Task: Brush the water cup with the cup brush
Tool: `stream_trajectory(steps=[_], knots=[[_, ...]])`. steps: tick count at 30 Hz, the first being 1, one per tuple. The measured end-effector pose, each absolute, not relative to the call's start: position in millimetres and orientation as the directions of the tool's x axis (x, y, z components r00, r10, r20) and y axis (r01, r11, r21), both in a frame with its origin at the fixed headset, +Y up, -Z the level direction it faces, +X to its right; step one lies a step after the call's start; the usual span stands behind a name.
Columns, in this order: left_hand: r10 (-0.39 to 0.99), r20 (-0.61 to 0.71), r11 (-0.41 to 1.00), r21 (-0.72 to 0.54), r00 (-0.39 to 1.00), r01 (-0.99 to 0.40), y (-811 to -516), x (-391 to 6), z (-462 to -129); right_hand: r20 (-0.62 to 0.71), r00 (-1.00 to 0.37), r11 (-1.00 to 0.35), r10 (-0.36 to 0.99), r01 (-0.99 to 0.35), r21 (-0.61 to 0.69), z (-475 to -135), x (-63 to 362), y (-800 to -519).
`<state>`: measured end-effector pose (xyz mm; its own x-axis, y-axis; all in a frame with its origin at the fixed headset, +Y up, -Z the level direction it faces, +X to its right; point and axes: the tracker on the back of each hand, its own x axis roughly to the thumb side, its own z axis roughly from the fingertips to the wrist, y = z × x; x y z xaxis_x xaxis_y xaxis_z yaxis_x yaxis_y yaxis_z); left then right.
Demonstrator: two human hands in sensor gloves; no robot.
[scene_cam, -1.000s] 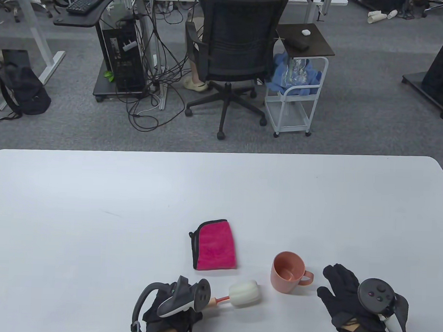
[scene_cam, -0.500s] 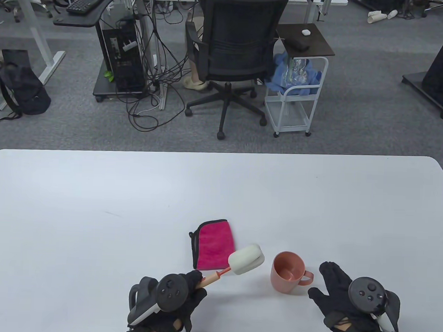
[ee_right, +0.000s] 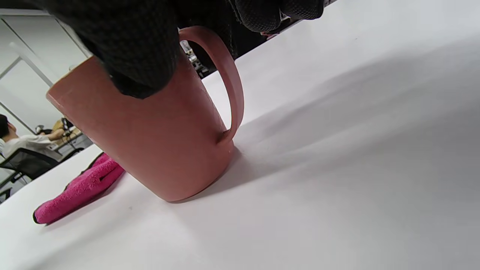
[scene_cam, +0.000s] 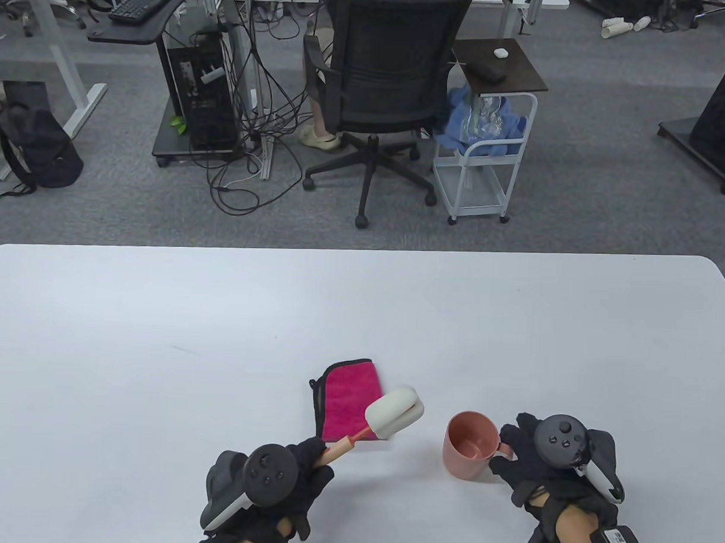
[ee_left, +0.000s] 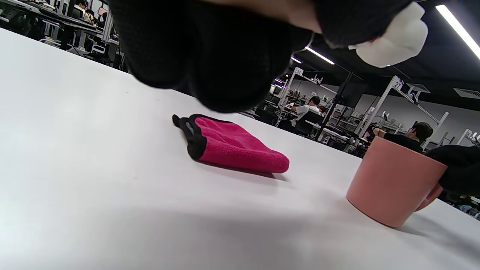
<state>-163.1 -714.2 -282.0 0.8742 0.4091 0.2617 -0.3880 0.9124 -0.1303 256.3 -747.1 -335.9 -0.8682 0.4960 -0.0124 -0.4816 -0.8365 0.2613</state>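
The pink water cup [scene_cam: 468, 446] stands upright on the white table [scene_cam: 217, 338], its handle [ee_right: 229, 78] to the right. My right hand [scene_cam: 506, 456] holds the cup at its handle, with one finger [ee_right: 131, 56] lying on the cup wall [ee_right: 150, 142]. My left hand [scene_cam: 315, 458] grips the orange handle [scene_cam: 339, 447] of the cup brush. It holds the brush's white sponge head [scene_cam: 393, 413] raised above the table, left of the cup. The left wrist view shows the sponge head [ee_left: 393, 41] high above the cup [ee_left: 393, 180].
A folded pink cloth [scene_cam: 349, 396] with black trim lies just behind the brush head, left of the cup; it also shows in the left wrist view [ee_left: 236, 144] and the right wrist view [ee_right: 78, 191]. An office chair [scene_cam: 392, 94] and a white cart [scene_cam: 485, 151] stand beyond the table's far edge.
My left hand lifted the brush off the table and swung its head up over the cloth's corner. My right hand moved left from an open, spread pose and closed on the cup's handle.
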Motion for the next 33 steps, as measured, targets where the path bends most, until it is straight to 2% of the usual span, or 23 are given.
stream_trajectory(steps=[2, 5, 6, 10, 14, 19, 27, 31, 33], knots=[[0.397, 0.262, 0.918, -0.127, 0.880, -0.377, -714.0, -163.2, -281.9, 0.020, -0.833, -0.813, 0.553, -0.534, 0.234, -337.1, 252.5, -748.6], [0.392, 0.270, 0.920, -0.128, 0.879, -0.371, -713.6, -162.5, -281.0, 0.179, -0.744, -0.763, 0.644, -0.642, 0.078, -331.8, 247.2, -736.8], [0.396, 0.277, 0.918, -0.130, 0.875, -0.374, -713.1, -162.0, -280.7, 0.204, -0.739, -0.762, 0.642, -0.645, 0.062, -330.3, 245.6, -731.9], [0.354, 0.315, 0.935, -0.111, 0.880, -0.337, -707.1, -156.9, -276.9, 0.387, -0.839, -0.882, 0.383, -0.457, -0.117, -313.3, 224.7, -695.3], [0.278, 0.361, 0.960, -0.082, 0.890, -0.267, -702.4, -147.5, -271.1, 0.459, -0.867, -0.908, 0.194, -0.336, -0.251, -296.8, 201.9, -689.4], [0.178, 0.389, 0.984, -0.057, 0.904, -0.169, -700.4, -132.4, -266.3, 0.550, -0.832, -0.918, 0.071, -0.270, -0.290, -286.4, 182.1, -690.1], [0.100, 0.399, 0.994, -0.074, 0.911, -0.077, -707.0, -117.2, -265.3, 0.551, -0.831, -0.930, 0.076, -0.259, -0.262, -284.8, 177.2, -692.4], [0.040, 0.424, 0.999, -0.018, 0.905, -0.036, -708.0, -105.1, -261.7, 0.551, -0.832, -0.943, 0.070, -0.235, -0.235, -286.5, 173.5, -696.7], [-0.046, 0.428, 0.998, 0.049, 0.903, 0.028, -708.3, -97.6, -259.0, 0.563, -0.823, -0.948, 0.072, -0.231, -0.218, -286.8, 170.9, -699.1]])
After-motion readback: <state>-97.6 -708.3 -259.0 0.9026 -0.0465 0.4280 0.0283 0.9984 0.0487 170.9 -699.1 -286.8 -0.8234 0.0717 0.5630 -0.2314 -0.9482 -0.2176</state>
